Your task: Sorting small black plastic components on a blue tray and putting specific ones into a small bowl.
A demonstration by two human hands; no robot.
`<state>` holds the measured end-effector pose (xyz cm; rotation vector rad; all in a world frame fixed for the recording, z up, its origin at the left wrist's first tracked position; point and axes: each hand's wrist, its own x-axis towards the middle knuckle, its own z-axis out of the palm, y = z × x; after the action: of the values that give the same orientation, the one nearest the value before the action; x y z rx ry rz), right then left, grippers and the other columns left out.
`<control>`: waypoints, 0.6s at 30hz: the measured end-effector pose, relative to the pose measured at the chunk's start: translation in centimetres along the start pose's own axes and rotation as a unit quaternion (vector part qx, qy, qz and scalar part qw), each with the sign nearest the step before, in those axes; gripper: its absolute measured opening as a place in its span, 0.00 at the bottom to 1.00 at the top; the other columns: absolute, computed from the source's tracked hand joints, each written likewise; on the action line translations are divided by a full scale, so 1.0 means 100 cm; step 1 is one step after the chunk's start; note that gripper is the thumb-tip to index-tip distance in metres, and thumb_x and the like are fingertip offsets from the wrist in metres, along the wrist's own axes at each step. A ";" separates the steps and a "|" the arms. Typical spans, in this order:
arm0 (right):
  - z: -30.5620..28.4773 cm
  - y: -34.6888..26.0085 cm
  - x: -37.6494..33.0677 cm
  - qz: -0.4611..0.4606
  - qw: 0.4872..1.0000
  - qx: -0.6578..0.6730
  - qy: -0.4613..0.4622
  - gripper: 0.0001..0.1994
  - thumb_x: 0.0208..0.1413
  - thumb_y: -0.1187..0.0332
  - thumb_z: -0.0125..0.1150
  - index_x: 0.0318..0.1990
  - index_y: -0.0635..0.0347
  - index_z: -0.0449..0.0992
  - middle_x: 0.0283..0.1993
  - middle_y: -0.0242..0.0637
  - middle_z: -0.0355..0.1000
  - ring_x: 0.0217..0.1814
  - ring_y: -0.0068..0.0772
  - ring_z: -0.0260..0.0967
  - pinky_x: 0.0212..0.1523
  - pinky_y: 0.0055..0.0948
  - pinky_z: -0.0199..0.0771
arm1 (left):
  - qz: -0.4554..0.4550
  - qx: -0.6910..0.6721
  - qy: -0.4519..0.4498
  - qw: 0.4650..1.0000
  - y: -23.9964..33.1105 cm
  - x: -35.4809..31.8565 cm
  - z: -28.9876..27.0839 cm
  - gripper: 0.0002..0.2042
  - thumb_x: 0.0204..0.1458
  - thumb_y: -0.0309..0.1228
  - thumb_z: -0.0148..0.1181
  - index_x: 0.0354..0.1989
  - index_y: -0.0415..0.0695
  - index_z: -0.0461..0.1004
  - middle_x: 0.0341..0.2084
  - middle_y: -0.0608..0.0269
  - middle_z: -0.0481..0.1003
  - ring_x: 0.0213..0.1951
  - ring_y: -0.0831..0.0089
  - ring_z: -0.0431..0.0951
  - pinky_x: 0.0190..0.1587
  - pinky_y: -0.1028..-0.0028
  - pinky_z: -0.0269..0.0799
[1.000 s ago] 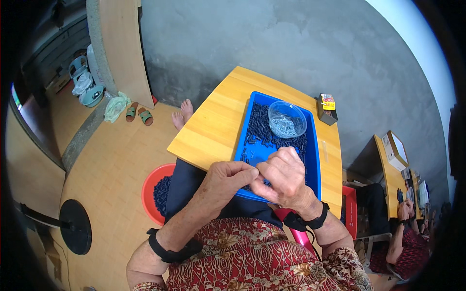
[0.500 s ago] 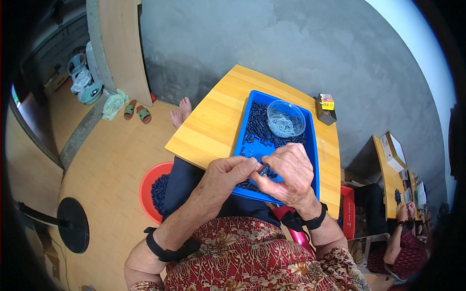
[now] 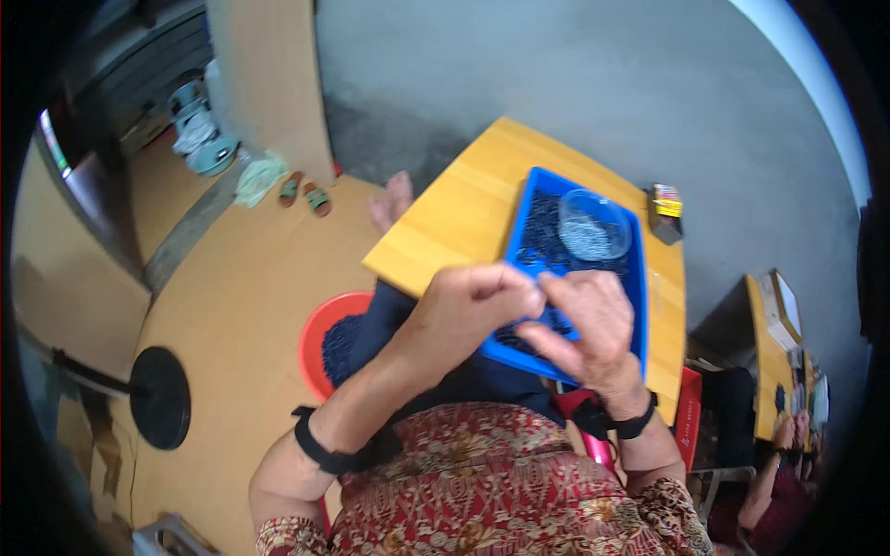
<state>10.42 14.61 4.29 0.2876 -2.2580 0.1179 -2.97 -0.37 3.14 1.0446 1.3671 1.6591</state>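
Both my hands are raised over the near part of a blue tray (image 3: 640, 320), slightly smeared by motion. My left hand (image 3: 477, 310) is closed, thumb pressed to the curled fingers; whatever the fingertips hold is hidden. Beside it, my right hand (image 3: 593, 324) has its thumb and forefinger apart, with tray blue showing between them and no piece visible there. Small dark cylindrical pieces (image 3: 542, 227) lie in the tray. A clear round tub (image 3: 593, 227) of small silvery metal parts, too blurred to name, sits on them at the tray's far right.
The tray rests on a yellow wooden table (image 3: 454, 208) against a grey wall. A dark box (image 3: 665, 222) stands at its right edge. On the floor at left are a red basin (image 3: 311, 347) of dark pieces and a black round base (image 3: 159, 398). A co-worker's hands (image 3: 793, 431) show far right.
The dark piece seen between my fingertips no longer shows. My right thumb and forefinger have parted. The whole view has shifted, so the table sits farther right.
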 end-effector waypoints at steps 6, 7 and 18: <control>-0.005 0.000 -0.004 0.019 0.999 -0.029 -0.022 0.17 0.42 0.78 0.70 0.43 0.68 0.77 0.29 0.41 0.72 0.33 0.42 0.71 0.34 0.38 0.67 | 0.054 0.037 0.170 0.983 0.013 -0.006 -0.077 0.10 0.60 0.32 0.59 0.44 0.40 0.78 0.32 0.65 0.80 0.38 0.81 0.77 0.52 0.75 0.67; -0.004 0.001 -0.005 0.019 0.999 -0.027 -0.021 0.16 0.42 0.79 0.69 0.42 0.67 0.77 0.29 0.41 0.72 0.33 0.42 0.71 0.34 0.37 0.68 | 0.032 0.031 0.207 0.977 0.012 -0.013 -0.088 0.10 0.59 0.33 0.60 0.44 0.40 0.78 0.32 0.65 0.80 0.38 0.80 0.77 0.52 0.75 0.67; -0.019 0.007 -0.009 0.028 0.995 -0.073 -0.058 0.15 0.42 0.81 0.69 0.40 0.67 0.77 0.29 0.41 0.71 0.34 0.42 0.70 0.35 0.37 0.69 | -0.165 0.165 0.345 0.909 -0.123 -0.073 -0.205 0.17 0.57 0.38 0.61 0.50 0.41 0.78 0.41 0.60 0.79 0.47 0.72 0.76 0.52 0.73 0.68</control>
<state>12.21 15.82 4.88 0.1564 -2.3759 -0.0367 -18.29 -12.93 -12.04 0.3363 2.2033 1.6272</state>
